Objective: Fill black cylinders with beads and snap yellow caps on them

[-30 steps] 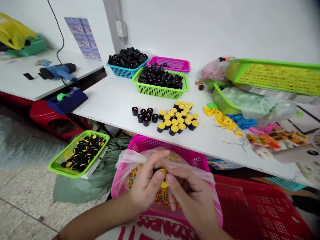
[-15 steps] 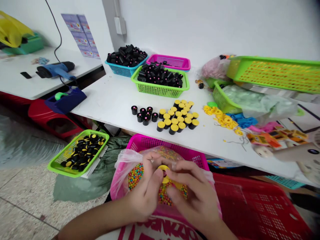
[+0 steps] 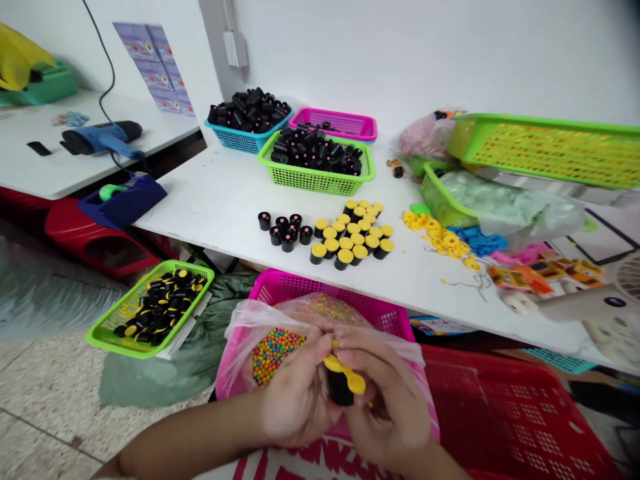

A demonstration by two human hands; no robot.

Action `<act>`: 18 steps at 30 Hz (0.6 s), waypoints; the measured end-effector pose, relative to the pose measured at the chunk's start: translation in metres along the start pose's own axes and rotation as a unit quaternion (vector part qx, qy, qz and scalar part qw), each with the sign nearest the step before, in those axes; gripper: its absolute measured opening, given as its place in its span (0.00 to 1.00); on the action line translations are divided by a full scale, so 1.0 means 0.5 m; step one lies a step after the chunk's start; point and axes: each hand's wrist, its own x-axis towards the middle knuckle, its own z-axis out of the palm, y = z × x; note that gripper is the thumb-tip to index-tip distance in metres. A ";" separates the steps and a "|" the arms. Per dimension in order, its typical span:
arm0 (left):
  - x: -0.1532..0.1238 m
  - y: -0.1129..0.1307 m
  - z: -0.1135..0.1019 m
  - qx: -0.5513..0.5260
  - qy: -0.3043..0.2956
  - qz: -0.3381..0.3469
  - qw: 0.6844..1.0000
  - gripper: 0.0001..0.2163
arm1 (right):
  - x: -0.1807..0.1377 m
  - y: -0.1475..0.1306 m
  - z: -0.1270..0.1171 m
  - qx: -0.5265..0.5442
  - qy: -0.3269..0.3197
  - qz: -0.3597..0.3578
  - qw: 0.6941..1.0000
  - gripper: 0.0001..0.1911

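My left hand (image 3: 300,390) is closed around a small black canister (image 3: 340,387) with a yellow cap. My right hand (image 3: 387,393) has its fingers pressed on the yellow cap (image 3: 354,381), whose round tab sticks out toward me. Both hands are over a pink basket (image 3: 265,287) lined with a clear plastic bag (image 3: 240,327). Small multicoloured beads (image 3: 274,353) fill the bag. Beyond it on the table stand several yellow-capped black canisters (image 3: 345,257) and, to their left, several black ones without yellow caps (image 3: 287,240).
Green (image 3: 320,180) and blue (image 3: 237,139) baskets of black canisters stand at the back of the white table (image 3: 220,207). At lower left, another green basket (image 3: 107,340) holds yellow-and-black canisters. Loose yellow caps (image 3: 440,237) lie on the right. A blue heat gun (image 3: 103,139) rests far left.
The yellow piece between my hands faced me with its opening; now the black canister shows upright below it. My hands have drawn closer together around it. The view has shifted slightly.
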 end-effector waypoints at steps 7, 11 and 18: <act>-0.005 -0.001 -0.018 -0.099 -0.032 0.033 0.994 0.22 | 0.023 0.016 -0.034 0.179 -0.035 0.096 0.979 0.29; 0.002 -0.003 -0.027 -0.031 -0.043 0.048 0.997 0.19 | 0.026 0.028 -0.022 0.291 0.014 0.193 0.937 0.13; -0.014 0.052 -0.056 0.517 -0.173 0.213 0.811 0.16 | 0.023 0.021 0.005 0.520 -0.071 0.408 0.747 0.22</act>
